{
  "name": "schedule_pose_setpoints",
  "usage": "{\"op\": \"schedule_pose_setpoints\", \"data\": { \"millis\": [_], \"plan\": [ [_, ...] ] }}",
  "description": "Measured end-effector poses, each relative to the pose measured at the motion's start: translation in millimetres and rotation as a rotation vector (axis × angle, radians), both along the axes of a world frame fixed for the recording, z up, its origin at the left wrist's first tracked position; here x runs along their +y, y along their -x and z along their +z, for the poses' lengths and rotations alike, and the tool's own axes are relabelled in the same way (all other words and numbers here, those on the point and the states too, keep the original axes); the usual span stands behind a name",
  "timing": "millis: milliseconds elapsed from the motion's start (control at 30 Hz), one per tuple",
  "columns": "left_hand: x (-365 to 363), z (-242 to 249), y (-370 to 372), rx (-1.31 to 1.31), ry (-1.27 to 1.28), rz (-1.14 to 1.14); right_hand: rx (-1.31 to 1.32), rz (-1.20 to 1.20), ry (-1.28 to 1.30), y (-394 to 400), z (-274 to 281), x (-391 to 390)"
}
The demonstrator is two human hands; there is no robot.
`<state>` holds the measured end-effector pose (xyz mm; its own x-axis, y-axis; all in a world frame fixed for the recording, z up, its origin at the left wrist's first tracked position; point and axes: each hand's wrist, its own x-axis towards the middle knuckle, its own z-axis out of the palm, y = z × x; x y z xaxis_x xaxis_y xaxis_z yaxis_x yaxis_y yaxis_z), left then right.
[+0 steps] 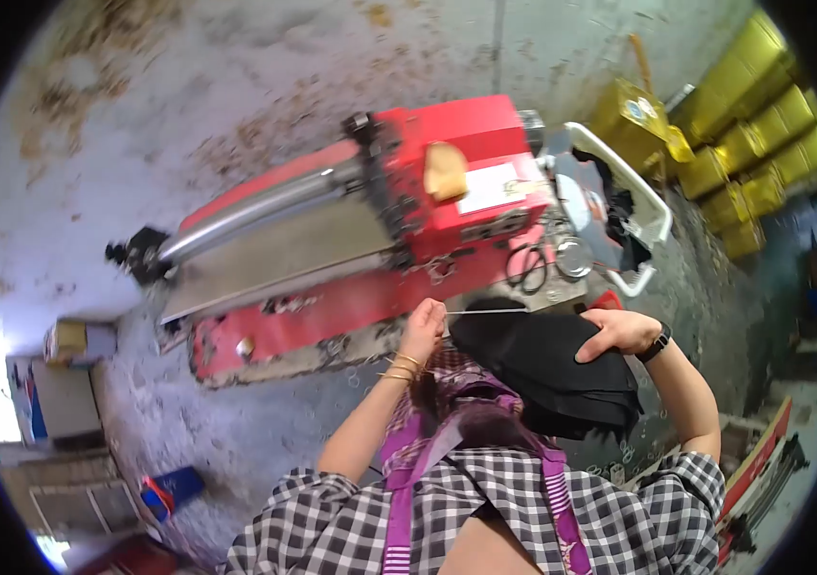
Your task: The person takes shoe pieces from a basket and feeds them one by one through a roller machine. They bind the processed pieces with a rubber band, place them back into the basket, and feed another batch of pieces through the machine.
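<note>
Just below centre frame, the left hand pinches a taut string; right of it, the right hand clamps the black stack. Seemingly mid-pull, continuing calls for steadying the stack.

The black stack looks matt, cloth-like; the roller shiny metal; the wall rough.

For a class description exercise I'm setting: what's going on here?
The person's right hand grips a stack of flat, black, cloth-like pieces. The left hand pinches a thin, white, cord-like strand that runs straight toward the stack's far edge; whether it is attached is unclear. Beyond both hands stands a red metal machine with a long silver roller, a white plastic basket at its right end.
</note>
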<state>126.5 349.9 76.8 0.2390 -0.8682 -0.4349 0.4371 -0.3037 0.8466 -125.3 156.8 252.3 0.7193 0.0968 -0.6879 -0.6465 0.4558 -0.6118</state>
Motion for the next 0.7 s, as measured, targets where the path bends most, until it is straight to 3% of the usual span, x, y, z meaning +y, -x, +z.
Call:
{"op": "schedule_pose_setpoints", "data": {
  "millis": [100,133,200,300,367,433,467,533,567,600,700],
  "plan": [
    [47.7,-76.6,-41.7,-1.417,0.055,0.163,0.013,0.193,-0.014,-28.9,-14.6,27.5],
    [76.9,-77.6,-79.5,-1.371,-0.452,-0.107,-0.035,0.066,-0.030,-41.8,-7.6,44.1],
    [106.3,-50.3,-94.7,-1.786,-0.264,-0.167,-0.144,-0.246,-0.045,-51.4,12.6,61.2],
    [103.5,14.9,-73.5,-1.085,0.114,-0.136,-0.293,-0.584,0.115,-66.2,13.3,91.6],
    [94.4,65.8,-28.4,-0.113,0.432,-0.111,-0.367,-0.808,0.247,-84.1,16.7,119.8],
    [86.1,71.4,5.5,0.152,0.518,-0.197,-0.472,-0.935,0.549,-94.7,4.7,136.1],
    [73.4,114.9,13.7,-0.096,0.514,-0.211,-0.521,-0.997,0.703,-95.5,-2.7,140.2],
    [57.7,127.0,30.1,-0.215,0.266,-0.186,-0.546,-1.053,0.894,-86.0,-13.8,138.4],
    [48.8,118.6,33.5,-0.200,0.292,-0.161,-0.607,-1.189,0.783,-81.2,-28.1,141.9],
    [44.5,115.7,24.0,-0.248,0.319,-0.260,-0.668,-1.322,0.666,-78.9,-43.3,141.7],
    [48.6,110.7,-40.7,-0.407,0.314,-0.539,-0.679,-1.261,-0.347,-58.7,-70.4,99.3]
  ]
}}
